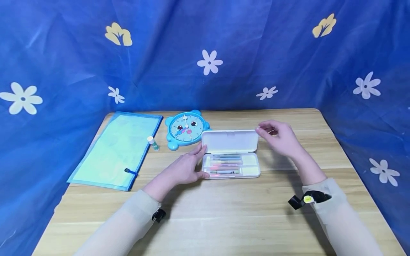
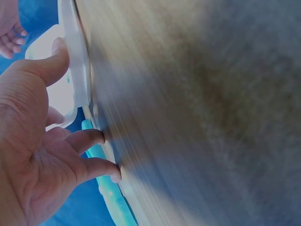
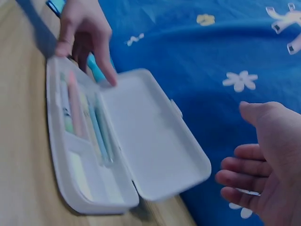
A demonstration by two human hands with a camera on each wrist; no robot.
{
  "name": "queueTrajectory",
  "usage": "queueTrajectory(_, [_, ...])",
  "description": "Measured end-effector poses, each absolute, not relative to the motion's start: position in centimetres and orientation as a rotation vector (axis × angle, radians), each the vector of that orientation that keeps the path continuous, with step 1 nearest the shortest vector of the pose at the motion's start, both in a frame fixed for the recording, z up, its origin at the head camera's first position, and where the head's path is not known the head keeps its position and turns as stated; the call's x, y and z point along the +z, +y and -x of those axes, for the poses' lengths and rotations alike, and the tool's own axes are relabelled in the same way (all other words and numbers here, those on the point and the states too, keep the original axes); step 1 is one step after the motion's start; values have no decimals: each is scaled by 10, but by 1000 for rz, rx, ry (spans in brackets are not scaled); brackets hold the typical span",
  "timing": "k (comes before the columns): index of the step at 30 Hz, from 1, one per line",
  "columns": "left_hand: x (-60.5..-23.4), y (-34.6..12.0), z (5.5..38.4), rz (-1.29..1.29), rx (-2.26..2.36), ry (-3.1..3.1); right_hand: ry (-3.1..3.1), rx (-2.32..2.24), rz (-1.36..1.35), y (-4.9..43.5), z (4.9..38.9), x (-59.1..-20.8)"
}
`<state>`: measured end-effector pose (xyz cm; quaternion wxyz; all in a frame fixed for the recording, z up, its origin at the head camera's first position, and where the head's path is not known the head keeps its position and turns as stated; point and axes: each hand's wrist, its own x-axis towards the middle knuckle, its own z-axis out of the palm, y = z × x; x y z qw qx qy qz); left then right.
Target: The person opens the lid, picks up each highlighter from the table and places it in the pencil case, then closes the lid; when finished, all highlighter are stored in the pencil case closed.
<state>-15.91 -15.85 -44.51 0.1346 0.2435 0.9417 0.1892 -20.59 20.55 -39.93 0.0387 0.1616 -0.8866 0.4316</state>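
A white pencil case (image 1: 250, 171) lies on the wooden table with its lid (image 1: 243, 140) raised on the far side. Several pens and markers (image 1: 225, 167) fill its left compartment; on the right are pale, smaller sections. My left hand (image 1: 184, 170) holds the case at its left end, thumb on the near corner and index finger at the lid's edge. Two other fingers of it reach down to the table in the left wrist view. At the lid's upper right corner is my right hand (image 1: 282, 138), fingers loosely bent and holding nothing; the right wrist view shows it apart from the lid (image 3: 150, 136).
Behind the case's left end lies a blue animal-shaped toy clock (image 1: 189, 137). A small glue stick (image 1: 153, 144) stands beside a light blue zip folder (image 1: 105, 156) on the left. A blue flowered cloth (image 1: 237, 89) hangs around the table's back and sides.
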Motion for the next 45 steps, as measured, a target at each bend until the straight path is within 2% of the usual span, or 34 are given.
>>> queueTrajectory(4, [-446,-159,160,-709,553,2734,-2866,1304,-417,213,221,-401])
queueTrajectory(11, [-446,-159,160,-718,560,2731,-3015,1678,-276,211,236,-411])
queueTrajectory(17, [-446,-159,159,-722,563,2733,-3112,1784,-196,208,241,-421])
queueTrajectory(37, [-449,-157,159,-628,701,2763,-3035,2083,-170,209,232,-427])
queueTrajectory(45, [-450,-159,157,-641,734,2783,-3014,2095,-245,211,229,-429])
